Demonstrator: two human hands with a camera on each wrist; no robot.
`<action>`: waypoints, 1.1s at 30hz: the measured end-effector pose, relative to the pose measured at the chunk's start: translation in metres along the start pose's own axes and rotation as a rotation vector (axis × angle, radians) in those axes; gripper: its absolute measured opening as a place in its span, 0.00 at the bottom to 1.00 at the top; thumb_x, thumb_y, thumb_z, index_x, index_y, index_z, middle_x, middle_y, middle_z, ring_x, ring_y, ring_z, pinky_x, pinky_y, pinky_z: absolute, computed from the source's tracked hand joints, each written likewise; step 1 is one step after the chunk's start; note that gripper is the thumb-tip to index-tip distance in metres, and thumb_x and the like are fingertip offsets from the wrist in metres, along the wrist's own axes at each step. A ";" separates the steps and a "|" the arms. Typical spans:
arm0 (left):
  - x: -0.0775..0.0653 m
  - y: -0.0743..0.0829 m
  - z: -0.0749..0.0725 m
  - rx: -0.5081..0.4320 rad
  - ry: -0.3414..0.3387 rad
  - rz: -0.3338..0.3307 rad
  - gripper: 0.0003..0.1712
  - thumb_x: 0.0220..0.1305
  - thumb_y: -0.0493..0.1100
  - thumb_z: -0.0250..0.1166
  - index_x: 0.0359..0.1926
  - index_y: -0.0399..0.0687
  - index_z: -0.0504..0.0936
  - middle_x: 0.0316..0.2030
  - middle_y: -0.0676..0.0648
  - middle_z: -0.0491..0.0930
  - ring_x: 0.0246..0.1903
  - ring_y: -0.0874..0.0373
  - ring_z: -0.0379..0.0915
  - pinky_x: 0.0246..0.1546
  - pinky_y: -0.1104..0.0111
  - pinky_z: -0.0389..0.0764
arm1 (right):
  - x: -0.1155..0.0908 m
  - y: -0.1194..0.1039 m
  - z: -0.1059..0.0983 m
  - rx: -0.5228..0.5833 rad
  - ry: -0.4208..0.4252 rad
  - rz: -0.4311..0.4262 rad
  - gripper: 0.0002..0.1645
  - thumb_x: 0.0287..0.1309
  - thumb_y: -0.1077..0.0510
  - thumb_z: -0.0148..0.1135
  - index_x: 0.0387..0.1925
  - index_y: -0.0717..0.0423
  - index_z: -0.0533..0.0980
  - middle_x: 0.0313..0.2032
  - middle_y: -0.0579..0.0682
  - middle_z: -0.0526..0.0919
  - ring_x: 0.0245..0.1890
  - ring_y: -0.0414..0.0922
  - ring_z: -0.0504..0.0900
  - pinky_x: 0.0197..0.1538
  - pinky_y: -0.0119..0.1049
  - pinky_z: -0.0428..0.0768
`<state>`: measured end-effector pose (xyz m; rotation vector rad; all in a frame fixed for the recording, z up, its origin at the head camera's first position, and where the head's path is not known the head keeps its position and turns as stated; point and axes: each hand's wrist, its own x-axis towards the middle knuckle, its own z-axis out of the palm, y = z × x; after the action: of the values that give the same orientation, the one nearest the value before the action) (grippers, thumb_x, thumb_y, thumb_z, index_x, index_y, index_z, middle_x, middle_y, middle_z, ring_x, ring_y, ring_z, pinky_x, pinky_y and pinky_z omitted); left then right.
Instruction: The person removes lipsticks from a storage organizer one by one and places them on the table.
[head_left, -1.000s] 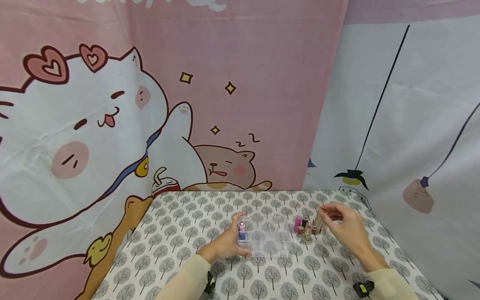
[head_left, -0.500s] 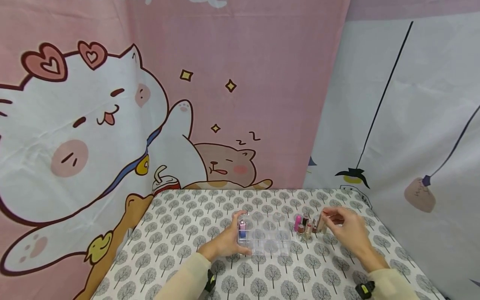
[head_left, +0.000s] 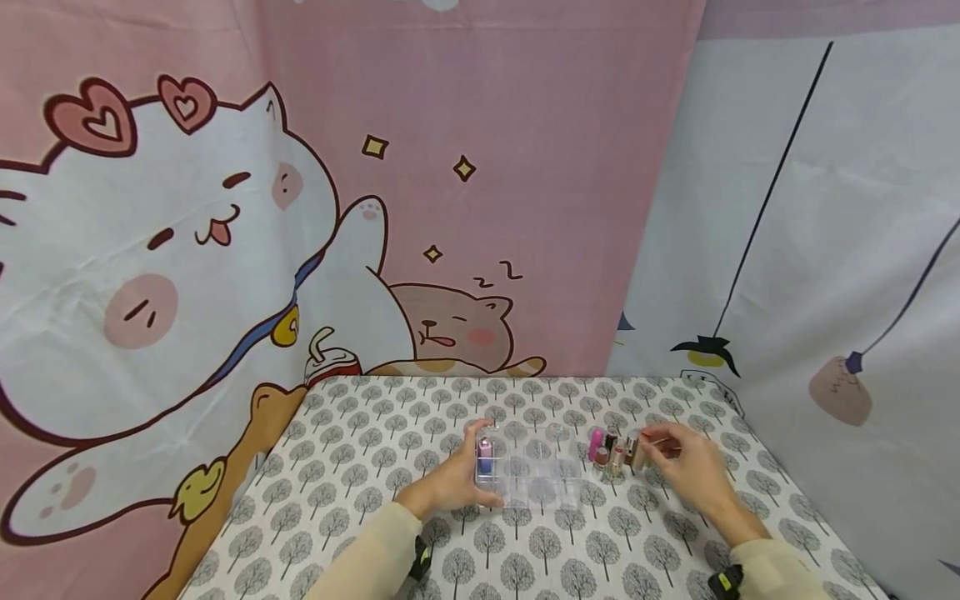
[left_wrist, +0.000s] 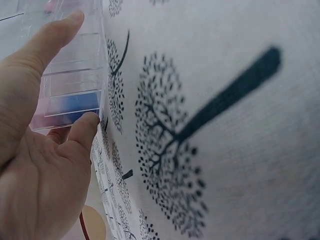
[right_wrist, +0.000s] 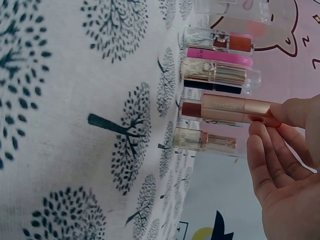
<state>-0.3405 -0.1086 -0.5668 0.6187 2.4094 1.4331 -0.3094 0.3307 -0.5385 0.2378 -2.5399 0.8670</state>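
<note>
My left hand (head_left: 453, 479) grips the left end of a clear plastic compartment box (head_left: 542, 493), thumb on the near side and fingers round the far side. Inside its leftmost compartment lies a pink and blue tube (head_left: 485, 458), whose blue part (left_wrist: 80, 104) shows through the wall in the left wrist view. My right hand (head_left: 693, 467) pinches a rose-gold lipstick (right_wrist: 227, 108) by its upper end, holding it upright with the brown-red base close over the cloth. Other lipsticks stand right beside it, among them a clear one with a gold middle (right_wrist: 220, 141).
Several upright lipsticks stand clustered right of the box, including a bright pink tube (head_left: 596, 444), a red-brown one (head_left: 602, 457) and a black one (right_wrist: 212, 86). The tree-print cloth (head_left: 517, 571) covers the table. A cartoon curtain (head_left: 555, 208) hangs behind it.
My right hand has come down slightly with the rose-gold lipstick, toward the cloth beside the cluster. The left hand and the box stay in place.
</note>
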 end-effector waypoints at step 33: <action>0.001 -0.002 -0.001 -0.023 -0.011 0.007 0.83 0.57 0.40 0.92 0.91 0.85 0.40 0.64 0.38 0.87 0.48 0.53 0.90 0.67 0.48 0.90 | 0.000 0.011 0.008 0.025 -0.100 0.046 0.15 0.73 0.64 0.80 0.57 0.58 0.90 0.50 0.58 0.96 0.45 0.54 0.97 0.44 0.34 0.95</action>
<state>-0.3420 -0.1099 -0.5676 0.6279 2.3818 1.4540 -0.3157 0.3345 -0.5503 0.2369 -2.6377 0.9259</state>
